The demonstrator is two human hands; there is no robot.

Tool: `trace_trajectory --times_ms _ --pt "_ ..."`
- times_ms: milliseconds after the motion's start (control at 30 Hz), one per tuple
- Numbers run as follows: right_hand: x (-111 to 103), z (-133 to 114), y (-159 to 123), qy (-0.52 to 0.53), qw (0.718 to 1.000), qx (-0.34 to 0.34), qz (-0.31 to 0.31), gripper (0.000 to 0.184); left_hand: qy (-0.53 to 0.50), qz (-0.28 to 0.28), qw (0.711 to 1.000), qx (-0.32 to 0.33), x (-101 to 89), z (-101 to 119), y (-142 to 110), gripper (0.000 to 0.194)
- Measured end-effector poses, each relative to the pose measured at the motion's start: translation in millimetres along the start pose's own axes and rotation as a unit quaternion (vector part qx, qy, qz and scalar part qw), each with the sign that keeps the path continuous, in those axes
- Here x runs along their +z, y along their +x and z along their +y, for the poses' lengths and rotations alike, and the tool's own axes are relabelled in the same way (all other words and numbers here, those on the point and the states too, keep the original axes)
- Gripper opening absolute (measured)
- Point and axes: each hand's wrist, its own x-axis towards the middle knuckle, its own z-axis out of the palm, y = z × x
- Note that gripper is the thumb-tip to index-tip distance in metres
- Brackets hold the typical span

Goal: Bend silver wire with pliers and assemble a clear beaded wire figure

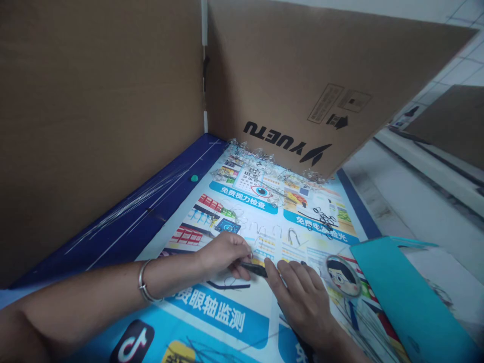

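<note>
My left hand, with a silver bangle at the wrist, is closed in a pinch around a small bent piece of metal wire. Dark pliers are gripped in my right hand, their jaws reaching left to the left fingertips. One dark handle shows below my right palm; the rest is hidden by the fingers. Whether the jaws clasp the wire I cannot tell. Just beyond the hands lie several U-shaped wire pieces on the printed sheet.
Straight wires lie along the dark blue strip at left. Many small wire pieces are heaped before the upright cardboard panel. Black wire loops lie at right, near a turquoise open box. Loose dark wires lie in front.
</note>
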Motion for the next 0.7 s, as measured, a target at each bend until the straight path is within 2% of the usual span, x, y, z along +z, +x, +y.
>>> trace_trajectory --times_ms 200,700 --pt "-1.6 -0.1 2.1 0.006 1.0 0.003 -0.006 0.03 0.009 -0.001 1.0 -0.006 -0.5 -0.9 1.6 0.019" --pt "4.6 -4.9 -4.6 0.021 0.999 0.027 -0.003 0.03 0.039 0.004 0.999 0.007 1.0 -0.4 0.6 0.022"
